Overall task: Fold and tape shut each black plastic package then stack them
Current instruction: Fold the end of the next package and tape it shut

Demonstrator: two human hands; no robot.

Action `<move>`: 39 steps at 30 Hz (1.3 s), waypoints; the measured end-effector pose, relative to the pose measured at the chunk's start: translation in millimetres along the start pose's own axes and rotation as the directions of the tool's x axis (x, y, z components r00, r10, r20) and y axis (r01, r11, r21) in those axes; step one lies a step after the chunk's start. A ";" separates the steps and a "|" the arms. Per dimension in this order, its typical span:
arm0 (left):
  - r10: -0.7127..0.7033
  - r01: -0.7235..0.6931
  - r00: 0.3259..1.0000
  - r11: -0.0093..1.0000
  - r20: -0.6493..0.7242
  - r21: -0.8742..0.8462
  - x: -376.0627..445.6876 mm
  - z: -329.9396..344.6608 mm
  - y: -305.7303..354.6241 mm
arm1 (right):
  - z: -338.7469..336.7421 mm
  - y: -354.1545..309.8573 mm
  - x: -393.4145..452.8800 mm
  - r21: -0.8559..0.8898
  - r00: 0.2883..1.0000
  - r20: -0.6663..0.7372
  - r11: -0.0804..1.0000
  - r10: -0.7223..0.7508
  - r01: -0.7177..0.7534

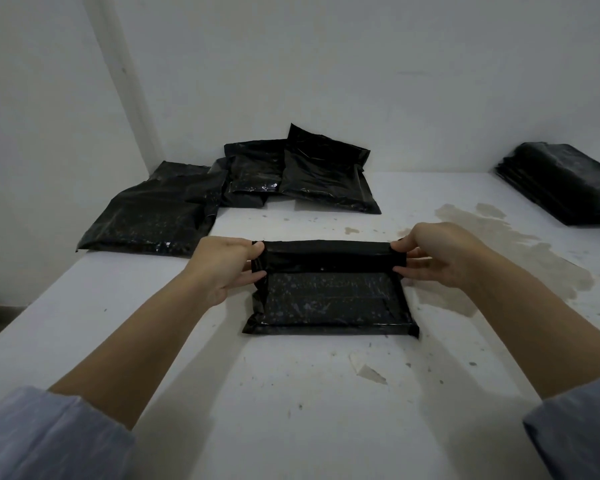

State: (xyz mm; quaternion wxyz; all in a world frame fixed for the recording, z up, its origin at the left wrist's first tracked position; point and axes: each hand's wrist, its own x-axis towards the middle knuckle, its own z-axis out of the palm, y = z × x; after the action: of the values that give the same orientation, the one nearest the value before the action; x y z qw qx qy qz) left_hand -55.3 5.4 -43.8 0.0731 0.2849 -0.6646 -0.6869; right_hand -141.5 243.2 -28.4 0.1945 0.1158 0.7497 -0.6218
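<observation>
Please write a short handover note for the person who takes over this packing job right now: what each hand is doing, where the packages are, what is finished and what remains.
Left hand pinches the left end of the folded flap; right hand pinches the right end.
The package in work lies flat on the white table, its far edge folded over toward you, no tape visible on it.
Loose pile of black packages sits at the far left, against the wall.
Neat stack of packages sits at the far right.
Left: finish this fold, tape it shut, put it on the stack, then do the loose pile. No tape roll is in view.
</observation>
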 end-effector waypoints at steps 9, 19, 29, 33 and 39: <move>-0.025 0.025 1.000 0.999 0.015 -0.023 4.0 -0.4 6.4 | -1.1 -2.7 5.8 -0.030 0.999 -0.005 0.999 -0.032 0.032; -0.013 0.014 0.998 1.000 0.057 -0.023 8.3 1.5 -2.1 | 1.3 3.8 4.8 -0.007 1.000 -0.021 1.000 0.005 -0.005; 0.224 -0.229 0.971 0.972 0.081 0.055 9.0 -0.3 -23.9 | 1.3 21.0 3.6 0.251 0.990 -0.018 0.958 -0.137 0.137; 0.254 -0.258 0.950 0.966 0.181 0.000 9.1 -4.7 -31.6 | -1.5 34.1 0.8 0.285 0.965 0.052 0.930 -0.256 0.232; 0.269 -0.247 0.909 0.963 0.320 -0.109 11.1 -14.0 -39.2 | -6.6 51.7 2.6 0.318 0.915 0.116 0.887 -0.387 0.335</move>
State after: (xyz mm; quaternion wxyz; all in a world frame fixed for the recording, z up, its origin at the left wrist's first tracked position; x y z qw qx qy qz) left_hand -46.8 -7.9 -83.8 0.0597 0.0724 -0.6760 -0.7309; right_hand -123.3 259.9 -74.5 0.1212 -0.0541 0.6381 -0.7585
